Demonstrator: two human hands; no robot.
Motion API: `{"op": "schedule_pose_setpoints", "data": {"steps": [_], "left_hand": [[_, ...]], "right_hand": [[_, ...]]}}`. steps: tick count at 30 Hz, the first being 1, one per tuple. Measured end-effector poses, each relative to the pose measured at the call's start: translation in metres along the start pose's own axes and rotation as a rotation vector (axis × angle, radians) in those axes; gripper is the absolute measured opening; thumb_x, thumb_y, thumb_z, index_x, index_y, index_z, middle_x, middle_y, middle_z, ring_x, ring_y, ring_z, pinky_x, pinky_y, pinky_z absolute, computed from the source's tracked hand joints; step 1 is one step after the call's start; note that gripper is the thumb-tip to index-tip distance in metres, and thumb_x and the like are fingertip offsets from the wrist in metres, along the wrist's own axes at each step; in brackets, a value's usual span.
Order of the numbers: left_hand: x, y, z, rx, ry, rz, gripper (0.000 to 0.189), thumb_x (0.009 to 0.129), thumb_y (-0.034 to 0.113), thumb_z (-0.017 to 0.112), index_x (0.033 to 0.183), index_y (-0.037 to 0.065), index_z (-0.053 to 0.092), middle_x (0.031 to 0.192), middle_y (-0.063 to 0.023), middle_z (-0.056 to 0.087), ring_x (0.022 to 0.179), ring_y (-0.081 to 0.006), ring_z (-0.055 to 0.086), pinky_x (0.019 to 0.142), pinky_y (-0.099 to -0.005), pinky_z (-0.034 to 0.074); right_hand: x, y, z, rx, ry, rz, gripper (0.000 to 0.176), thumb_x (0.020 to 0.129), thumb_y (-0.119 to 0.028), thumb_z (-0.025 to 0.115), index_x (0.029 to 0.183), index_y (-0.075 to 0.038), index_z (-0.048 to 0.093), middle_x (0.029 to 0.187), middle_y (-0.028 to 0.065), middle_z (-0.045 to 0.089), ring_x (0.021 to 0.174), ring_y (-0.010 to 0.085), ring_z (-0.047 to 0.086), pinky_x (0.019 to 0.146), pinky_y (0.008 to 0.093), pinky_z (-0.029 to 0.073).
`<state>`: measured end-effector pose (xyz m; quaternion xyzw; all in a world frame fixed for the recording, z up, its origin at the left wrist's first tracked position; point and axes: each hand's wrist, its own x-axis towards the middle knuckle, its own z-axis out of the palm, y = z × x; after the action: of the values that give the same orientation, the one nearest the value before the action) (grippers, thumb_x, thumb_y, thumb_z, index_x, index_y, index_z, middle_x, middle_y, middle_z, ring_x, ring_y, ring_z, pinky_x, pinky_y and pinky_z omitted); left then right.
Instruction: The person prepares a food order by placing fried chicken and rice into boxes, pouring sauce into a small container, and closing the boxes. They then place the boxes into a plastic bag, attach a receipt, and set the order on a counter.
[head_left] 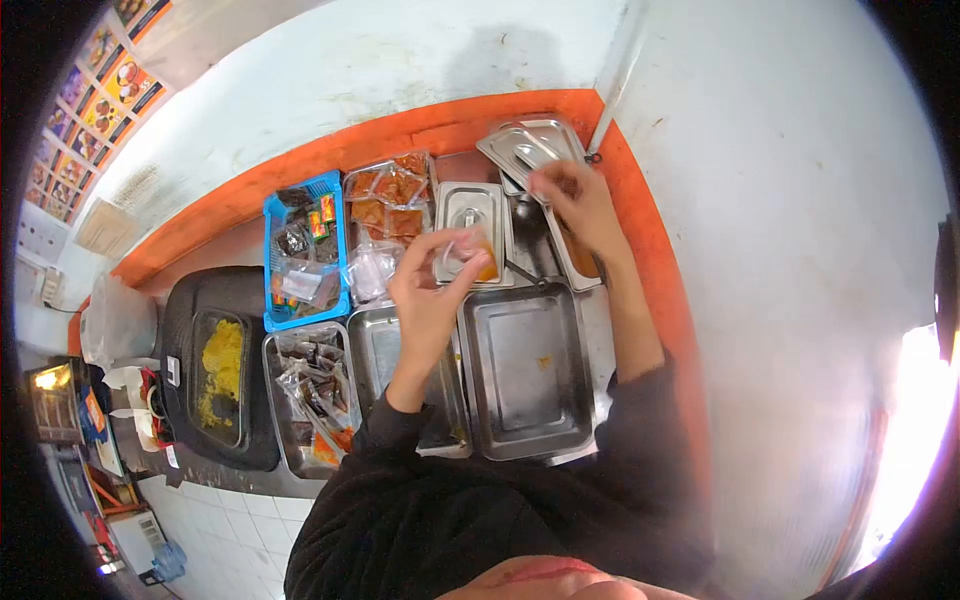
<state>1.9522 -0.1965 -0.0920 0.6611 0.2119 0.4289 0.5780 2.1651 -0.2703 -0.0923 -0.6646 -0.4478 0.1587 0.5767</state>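
Note:
My left hand [428, 285] is closed around a small clear plastic bag [487, 262] with orange-yellow sauce low in it, held over a lidded steel pan [470, 205]. To the right, my right hand [583, 208] is raised with curled, blurred fingers, and I cannot tell what they hold. It overlaps a tilted steel lid [545, 135] at the back. Below that hand, a narrow steel pan [580, 262] shows brownish-orange food, partly hidden by my wrist. A dark ladle [530, 215] lies between the two pans.
Nearer me sit a shallow steel tray [525, 365] and another partly under my left arm. Leftward are a blue basket [345, 255] of packets, orange sauce bags [390, 195], a tray of dark sachets [310, 375] and yellow food [225, 365]. An orange-edged wall [645, 260] bounds the right.

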Motion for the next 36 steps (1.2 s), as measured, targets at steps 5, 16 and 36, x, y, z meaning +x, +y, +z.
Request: {"op": "schedule_pose_setpoints", "data": {"steps": [5,16,36], "left_hand": [[-0.025,-0.003,-0.043,0.013,0.063,-0.023,0.034,0.075,-0.006,0.075,0.105,-0.001,0.062,0.102,-0.007,0.064,0.094,-0.0131,0.06,0.086,-0.0265,0.047],[-0.094,-0.012,-0.112,0.13,0.11,-0.193,0.032,0.073,-0.009,0.073,0.102,0.0,0.062,0.094,-0.0044,0.062,0.09,-0.0127,0.058,0.085,-0.0266,0.045],[-0.213,0.063,-0.21,0.251,0.362,0.06,0.035,0.075,0.016,0.079,0.104,0.004,0.063,0.095,-0.0038,0.063,0.088,-0.0123,0.059,0.079,-0.0263,0.047]], "right_hand": [[0.088,0.139,0.02,-0.792,0.048,-0.117,0.015,0.082,-0.004,0.059,0.095,0.003,0.06,0.088,0.0188,0.065,0.083,0.0303,0.064,0.07,0.0389,0.05],[0.036,0.114,0.013,-1.063,-0.01,0.03,0.024,0.079,-0.007,0.059,0.101,0.001,0.055,0.086,0.0228,0.063,0.086,0.04,0.062,0.074,0.0482,0.051],[-0.197,-0.153,0.236,-0.082,-0.459,-0.478,0.03,0.07,-0.005,0.078,0.095,-0.006,0.063,0.084,0.0053,0.057,0.065,0.0149,0.048,0.06,0.0285,0.041]]}}
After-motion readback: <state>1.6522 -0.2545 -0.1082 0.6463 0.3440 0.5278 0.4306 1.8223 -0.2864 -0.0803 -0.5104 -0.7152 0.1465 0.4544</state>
